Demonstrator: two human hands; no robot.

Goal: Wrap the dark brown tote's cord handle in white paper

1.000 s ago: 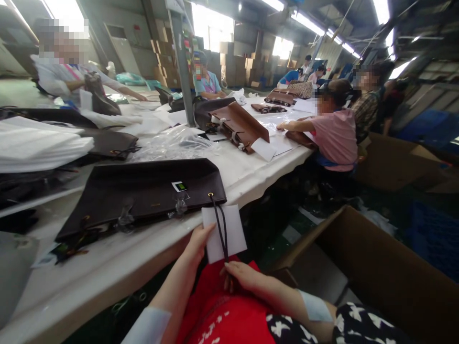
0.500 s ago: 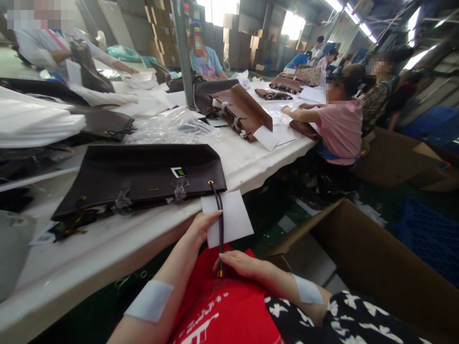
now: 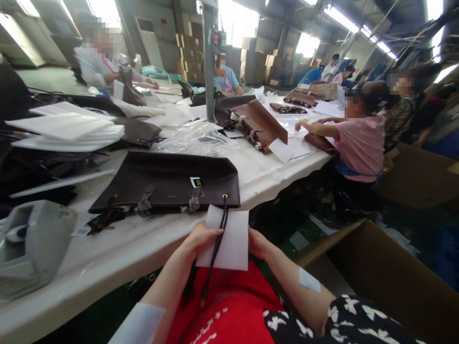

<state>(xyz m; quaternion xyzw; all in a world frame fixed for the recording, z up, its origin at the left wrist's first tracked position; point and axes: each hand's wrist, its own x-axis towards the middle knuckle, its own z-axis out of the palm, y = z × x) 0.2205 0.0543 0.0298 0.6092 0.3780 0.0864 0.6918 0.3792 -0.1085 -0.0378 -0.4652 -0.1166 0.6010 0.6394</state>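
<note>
**Fingers closed on the sheet, cord bare**

Your left hand [image 3: 201, 239] grips the left edge of the white sheet [image 3: 234, 239]. The thumb lies across its front and the other fingers are tucked behind it. Your right hand [image 3: 261, 244] has the right edge, thumb on the rim, the rest hidden behind the sheet. You hold it flat and unfolded over your lap, just below the edge of the surface [image 3: 265, 177].

The cord [image 3: 214, 253] leaves a metal eyelet at the near corner of the dark bag [image 3: 168, 179] and runs down the front of the sheet beside your left thumb. Its tip hangs free over your red top. Neither hand grips the cord; it only lies against the sheet.

The bag lies flat on the surface with its top edge toward you and a small tag [image 3: 196, 182] on its face. Two fittings along that edge look already covered in clear film. As far as it shows, the sheet is set behind the cord, but no fold has been made, and the cord is bare along its whole length.

Further off are a stack [image 3: 68, 129] of white sheets at your left and a brown bag [image 3: 260, 124]. A person [image 3: 358, 143] in pink is at the far end, and an open box [image 3: 376, 277] stands at your right.
</note>
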